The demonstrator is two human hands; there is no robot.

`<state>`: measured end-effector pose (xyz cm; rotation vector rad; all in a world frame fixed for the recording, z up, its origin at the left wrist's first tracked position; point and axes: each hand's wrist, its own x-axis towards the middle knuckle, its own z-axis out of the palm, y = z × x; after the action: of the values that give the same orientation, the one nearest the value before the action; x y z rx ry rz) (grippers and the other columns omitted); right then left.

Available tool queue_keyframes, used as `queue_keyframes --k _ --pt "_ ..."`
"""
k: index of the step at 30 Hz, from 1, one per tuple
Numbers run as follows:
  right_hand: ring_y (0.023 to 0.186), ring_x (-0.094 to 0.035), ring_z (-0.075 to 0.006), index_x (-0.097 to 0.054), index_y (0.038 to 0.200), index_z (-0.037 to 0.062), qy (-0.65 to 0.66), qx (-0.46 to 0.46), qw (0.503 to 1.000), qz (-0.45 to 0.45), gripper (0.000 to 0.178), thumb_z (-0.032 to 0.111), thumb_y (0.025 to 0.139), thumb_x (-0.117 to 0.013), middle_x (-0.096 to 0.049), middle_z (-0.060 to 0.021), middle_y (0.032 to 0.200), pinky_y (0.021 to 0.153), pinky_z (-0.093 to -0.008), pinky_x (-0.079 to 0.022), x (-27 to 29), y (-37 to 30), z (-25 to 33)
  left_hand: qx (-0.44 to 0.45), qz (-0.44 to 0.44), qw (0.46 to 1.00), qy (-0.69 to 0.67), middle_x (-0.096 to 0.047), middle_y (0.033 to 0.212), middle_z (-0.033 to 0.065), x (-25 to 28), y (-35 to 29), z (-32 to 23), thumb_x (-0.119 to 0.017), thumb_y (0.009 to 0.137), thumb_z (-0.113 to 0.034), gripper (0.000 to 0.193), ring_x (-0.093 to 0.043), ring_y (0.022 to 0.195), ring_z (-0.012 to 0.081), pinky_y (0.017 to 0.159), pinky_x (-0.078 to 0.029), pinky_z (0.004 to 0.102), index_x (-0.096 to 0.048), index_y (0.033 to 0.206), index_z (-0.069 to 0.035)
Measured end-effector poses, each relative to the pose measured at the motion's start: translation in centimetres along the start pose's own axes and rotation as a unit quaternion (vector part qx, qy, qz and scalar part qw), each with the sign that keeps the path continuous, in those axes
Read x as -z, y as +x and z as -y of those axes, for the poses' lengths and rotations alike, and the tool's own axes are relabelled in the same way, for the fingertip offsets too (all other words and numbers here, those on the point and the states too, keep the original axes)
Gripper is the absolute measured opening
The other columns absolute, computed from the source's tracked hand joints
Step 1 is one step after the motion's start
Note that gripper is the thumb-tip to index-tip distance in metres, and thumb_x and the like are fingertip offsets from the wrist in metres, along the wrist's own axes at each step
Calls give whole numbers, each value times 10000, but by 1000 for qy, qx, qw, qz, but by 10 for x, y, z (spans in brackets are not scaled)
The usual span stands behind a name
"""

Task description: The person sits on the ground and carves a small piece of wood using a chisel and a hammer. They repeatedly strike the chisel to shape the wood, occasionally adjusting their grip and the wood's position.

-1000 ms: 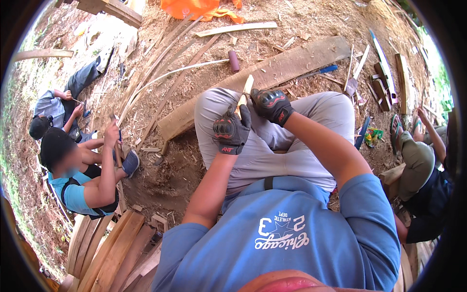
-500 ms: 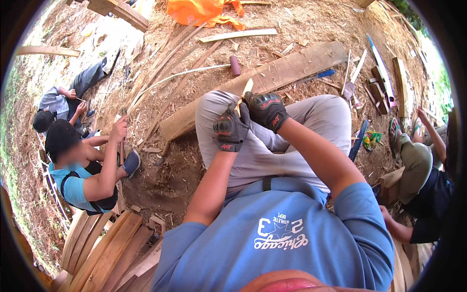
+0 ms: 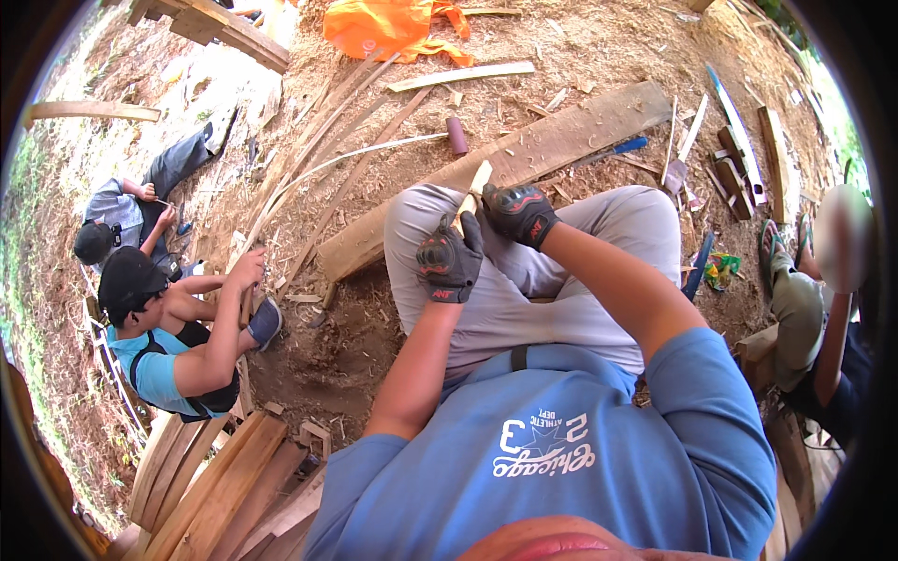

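In the head view, both my hands are in dark gloves with red marks and rest close together above my crossed legs. My left hand is closed around a pale, narrow piece of wood, whose upper end points away from me. Beside it, my right hand is curled shut against the wood's right side. Whatever the right fingers grip is hidden by the glove. Just beyond my knees lies a broad wooden plank with shavings on it.
A dark red cylinder lies by the plank, near a blue-handled tool. A hand saw is further right. An orange bag lies at the far side. Co-workers sit left and right; curved boards are stacked at lower left.
My hands and the wood keep nearly the same pose, as the view shifts slightly. The nearer co-worker at left has lowered their hands; the person at right has leaned and raised an arm.
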<state>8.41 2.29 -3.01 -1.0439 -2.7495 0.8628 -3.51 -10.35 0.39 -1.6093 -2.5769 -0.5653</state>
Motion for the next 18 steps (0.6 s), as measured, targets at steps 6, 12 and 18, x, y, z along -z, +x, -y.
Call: queue_keyframes --k 6,12,18 --pt "924 -762 -376 -734 1029 52 -82 -108 991 2 283 225 964 -519 -768 -217 1002 795 -492 -589 -18 25 -62 -16 38 999 -13 -710 755 221 -3 7 -15 -504 1057 -429 455 -705 702 431 645 -545 536 -714 989 -31" --pt "923 -749 -414 -704 1044 35 -34 -143 989 -4 285 215 976 -493 -759 -233 978 796 -521 -583 5 -9 -46 15 -10 1000 -24 -709 735 193 0 7 -4 -582 1021 -397 367 -688 635 389 587 -534 514 -706 958 -58" --pt "741 -727 -393 -674 921 73 17 -9 995 -94 217 230 967 -531 -733 -199 803 680 -523 -569 20 -27 22 34 48 994 -90 -738 860 226 -1 7 -4 -546 1048 -419 402 -718 778 424 669 -546 542 -710 1059 -51"
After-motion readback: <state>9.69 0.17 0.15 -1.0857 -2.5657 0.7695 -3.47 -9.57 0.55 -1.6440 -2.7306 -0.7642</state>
